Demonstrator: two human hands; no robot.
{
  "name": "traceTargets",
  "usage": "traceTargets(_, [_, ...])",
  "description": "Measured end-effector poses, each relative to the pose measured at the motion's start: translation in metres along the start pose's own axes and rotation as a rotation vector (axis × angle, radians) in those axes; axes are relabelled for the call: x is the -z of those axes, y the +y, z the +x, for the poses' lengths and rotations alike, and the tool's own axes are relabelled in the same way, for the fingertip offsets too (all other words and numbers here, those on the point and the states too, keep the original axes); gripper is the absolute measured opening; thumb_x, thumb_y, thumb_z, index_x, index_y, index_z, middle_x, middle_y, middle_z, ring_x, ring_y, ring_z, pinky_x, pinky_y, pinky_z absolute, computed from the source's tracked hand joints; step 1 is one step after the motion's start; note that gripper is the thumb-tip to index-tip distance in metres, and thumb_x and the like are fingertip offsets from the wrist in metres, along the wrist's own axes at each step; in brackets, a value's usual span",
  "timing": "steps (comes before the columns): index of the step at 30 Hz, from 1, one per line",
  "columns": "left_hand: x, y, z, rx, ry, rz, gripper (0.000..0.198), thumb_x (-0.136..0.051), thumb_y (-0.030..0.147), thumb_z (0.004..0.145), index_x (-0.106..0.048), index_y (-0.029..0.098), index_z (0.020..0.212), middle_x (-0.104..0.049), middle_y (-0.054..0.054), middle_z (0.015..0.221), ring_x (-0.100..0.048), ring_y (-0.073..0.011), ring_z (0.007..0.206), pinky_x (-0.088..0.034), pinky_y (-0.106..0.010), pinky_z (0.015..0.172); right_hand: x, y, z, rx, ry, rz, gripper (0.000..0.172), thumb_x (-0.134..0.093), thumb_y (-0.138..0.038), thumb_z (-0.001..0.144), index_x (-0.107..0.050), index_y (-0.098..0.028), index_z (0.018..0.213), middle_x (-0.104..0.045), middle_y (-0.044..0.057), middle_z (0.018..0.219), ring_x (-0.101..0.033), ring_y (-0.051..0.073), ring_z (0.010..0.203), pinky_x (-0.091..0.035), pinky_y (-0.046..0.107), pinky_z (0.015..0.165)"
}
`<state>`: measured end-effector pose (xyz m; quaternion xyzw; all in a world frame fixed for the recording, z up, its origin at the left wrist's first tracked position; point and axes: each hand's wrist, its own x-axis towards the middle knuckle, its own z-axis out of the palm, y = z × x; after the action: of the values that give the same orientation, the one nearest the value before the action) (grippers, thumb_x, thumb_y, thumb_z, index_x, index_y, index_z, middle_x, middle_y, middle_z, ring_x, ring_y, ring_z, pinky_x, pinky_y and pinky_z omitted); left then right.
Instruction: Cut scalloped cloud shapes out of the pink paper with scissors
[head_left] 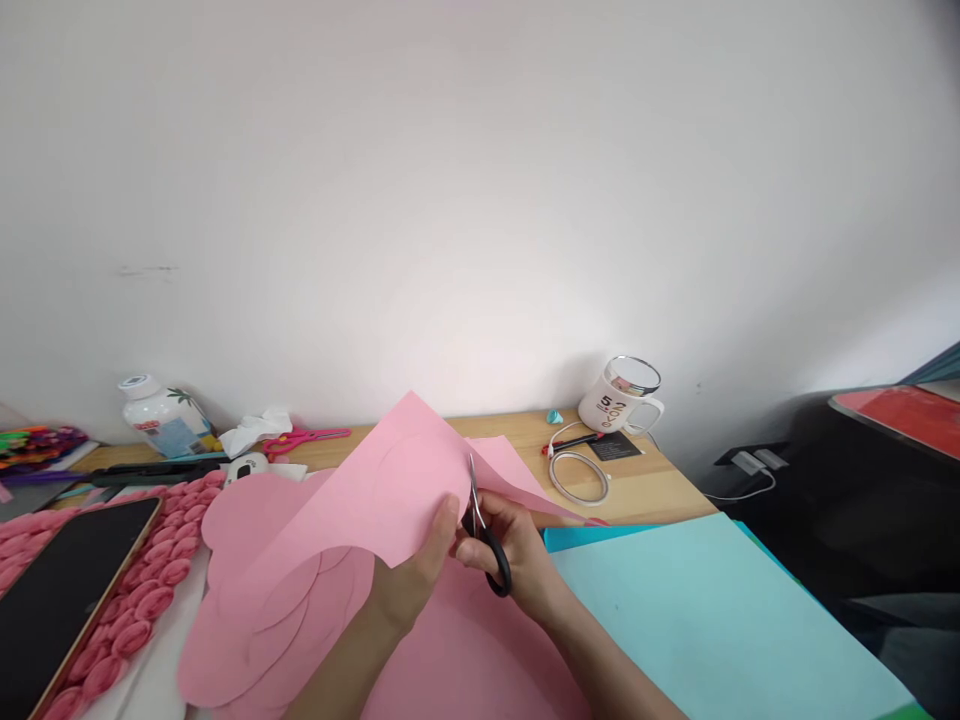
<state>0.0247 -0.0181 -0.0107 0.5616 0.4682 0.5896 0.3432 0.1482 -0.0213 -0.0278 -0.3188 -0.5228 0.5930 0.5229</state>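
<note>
Two bare hands meet at the lower centre of the frame over a raised pink sheet (390, 480); the sheet stands tilted above the tabletop (664, 485), one corner pointing to the top of the frame, its lower edge bearing a concave curve; the left hand (412, 575), below the sheet's lower right part, has its grip closed on the paper, thumb on the near face; the right hand (521, 560), just beside it to the right, has its grip closed about the handles of black-handled scissors (498, 568); the long axis of the scissors runs from the handles, at lower right, steeply towards the top of the frame and slightly left, so that the blades lie against the right-hand part of the sheet; how far the blades are parted cannot be told. The governing relation is that of blade to paper: most of the sheet lies to the left of the right-hand grip, the left thumb rests immediately left of the blades, and the right hand is the nearer to the cutting line. Scalloped pink pieces (289, 610) lie overlapped at lower left, beside a dark phone (79, 590) on a knobbly pink mat (154, 600); pale blue paper (705, 610) occupies the lower right; a white mug (609, 405) stands tilted in appearance near the wall (480, 200), right of centre, with a coiled cable (553, 478) below it.
</note>
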Motion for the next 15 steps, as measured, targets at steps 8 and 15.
traceTargets(8, [0.0,-0.002,0.0,0.115,-0.085,-0.021,0.025,-0.063,0.04,0.069,-0.062,0.02,0.055,-0.063,-0.001,0.051,-0.062,-0.0177,0.049,-0.056,-0.029,0.051,0.001,0.002,0.0,0.006,-0.017,0.0,0.042,-0.077,-0.05,0.058,-0.051,-0.018,0.068,-0.037,-0.007,0.054,-0.027,0.008,0.05,-0.024,0.022,0.048])
traceTargets(15, [-0.006,0.019,-0.007,0.146,0.027,0.031,0.031,-0.058,0.035,0.073,-0.054,0.021,0.046,-0.054,0.002,0.042,-0.058,-0.0156,0.048,-0.052,-0.028,0.052,0.002,0.003,0.0,0.01,-0.014,-0.056,0.041,-0.075,-0.051,0.059,-0.054,-0.017,0.071,-0.04,-0.006,0.054,-0.03,0.008,0.047,-0.026,0.022,0.046])
